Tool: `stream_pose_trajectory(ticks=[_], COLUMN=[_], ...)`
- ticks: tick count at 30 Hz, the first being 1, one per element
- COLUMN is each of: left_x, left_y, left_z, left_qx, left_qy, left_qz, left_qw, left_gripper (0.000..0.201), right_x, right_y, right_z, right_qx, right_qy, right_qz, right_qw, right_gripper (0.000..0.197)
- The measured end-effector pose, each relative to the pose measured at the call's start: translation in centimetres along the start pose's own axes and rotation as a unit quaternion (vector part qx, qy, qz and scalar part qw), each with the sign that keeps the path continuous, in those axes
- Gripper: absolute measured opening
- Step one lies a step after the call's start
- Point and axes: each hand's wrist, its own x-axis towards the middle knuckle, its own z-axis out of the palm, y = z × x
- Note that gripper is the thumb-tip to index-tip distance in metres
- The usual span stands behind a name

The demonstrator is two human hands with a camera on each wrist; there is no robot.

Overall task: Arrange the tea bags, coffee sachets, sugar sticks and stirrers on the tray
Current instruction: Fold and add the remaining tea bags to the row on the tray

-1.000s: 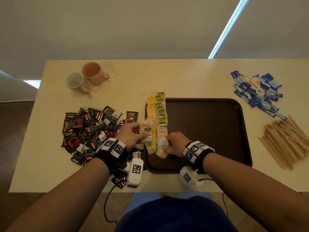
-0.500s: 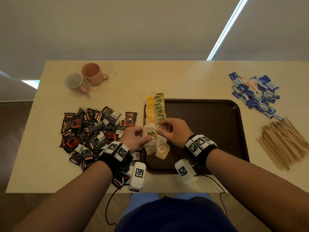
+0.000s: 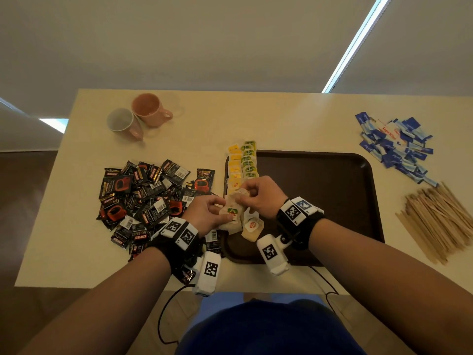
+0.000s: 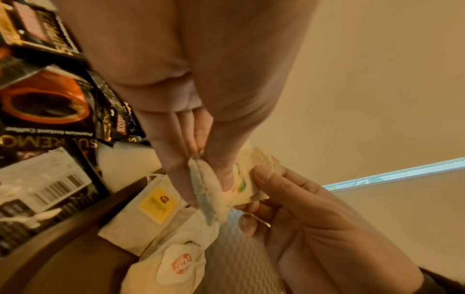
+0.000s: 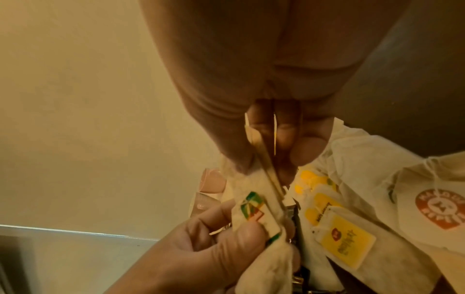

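left hand (image 3: 204, 213): I see it pinching a small stack of tea bags (image 3: 231, 213)
right hand (image 3: 261, 197): pinching 1 bag off that stack
where: above tray (image 3: 332, 201) near-left corner, by 2 rows (image 3: 243, 162)
sachets (image 3: 148, 198): counter (image 3: 230, 119), left

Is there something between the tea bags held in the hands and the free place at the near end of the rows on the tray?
Partly. The left hand and right hand pinch tea bags above the tray. Just below them a loose orange-tagged tea bag already lies at the near end of the rows. The rest of the tray looks bare.
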Motion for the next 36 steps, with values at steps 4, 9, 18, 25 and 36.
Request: stream_pose_trajectory(ticks=[4,9,18,25,36], left_x=[-0.5,-1.2,-1.1,-0.8,-0.1], left_y=[-0.9,-0.9,-0.6,-0.4,1.0], left_z=[-0.8,-1.7,-1.6,-0.9,2.2], left_qx=[0.045,0.062,0.062,0.062,0.035], left_qy=[0.006,0.022,0.051,0.034,-0.023], left_qz=[-0.003,0.012,0.039,0.044,0.012], left_qw=[0.999,0.998,0.996,0.997,0.999], left_gripper=[0.027,0.021,0.018,0.018,0.017], right_x=[0.2,-1.1,-0.7,-1.2,-3.4], right_y=[0.7,0.5,1.0,1.1,3.0], right_z=[0.1,2.2,4.9,1.6,0.0], right_qx=[-0.059,-0.204,-0.347,-0.208,-0.017], right_qy=[0.016,-0.073,-0.076,0.005,-0.046], right_qz=[0.019,0.011,-0.004,-0.009,0.027], right_qw=[0.998,0.976,0.935,0.978,0.998], right_gripper=[0.010,0.014,0.026,0.021,0.008])
